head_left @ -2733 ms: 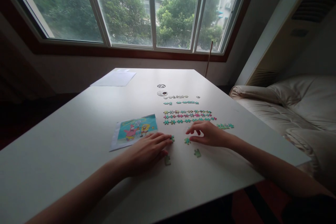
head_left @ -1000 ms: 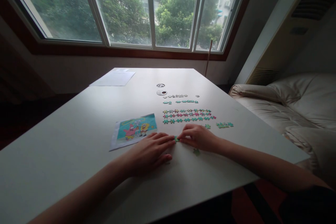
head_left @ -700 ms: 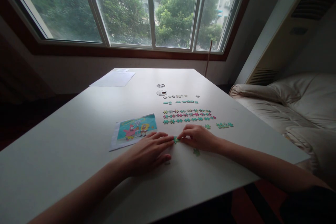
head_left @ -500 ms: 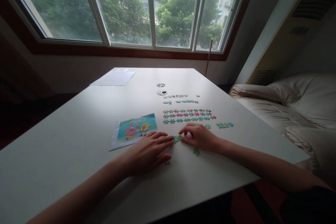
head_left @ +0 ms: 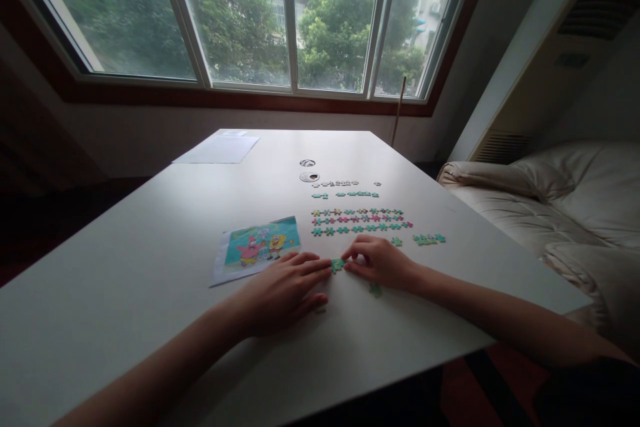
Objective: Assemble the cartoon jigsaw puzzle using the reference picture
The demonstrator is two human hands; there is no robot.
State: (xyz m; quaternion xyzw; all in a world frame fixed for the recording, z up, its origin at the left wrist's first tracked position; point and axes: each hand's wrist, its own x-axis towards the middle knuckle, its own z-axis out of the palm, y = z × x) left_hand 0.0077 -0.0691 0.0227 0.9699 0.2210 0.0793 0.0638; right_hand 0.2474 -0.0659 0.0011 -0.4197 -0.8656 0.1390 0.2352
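My left hand (head_left: 283, 287) lies flat on the white table (head_left: 150, 267), fingers stretched out, fingertips touching small green puzzle pieces (head_left: 338, 264). My right hand (head_left: 381, 261) has its fingers curled in a pinch on the same pieces from the right. A loose green piece (head_left: 375, 290) lies just below my right hand, and another (head_left: 320, 309) peeks out under my left hand. Beyond lie rows of joined puzzle pieces (head_left: 360, 221) in pink, teal and yellow.
A cartoon reference picture (head_left: 257, 248) lies left of the hands. Further rows of pieces (head_left: 350, 194), a short green strip (head_left: 428, 239), two round table grommets (head_left: 309, 177) and a paper sheet (head_left: 217, 149) sit farther back. A cushioned sofa (head_left: 550, 207) stands at the right.
My right hand slid left from a loose piece and met my left fingertips, bringing a green piece against the one there. The left hand has stayed almost still.
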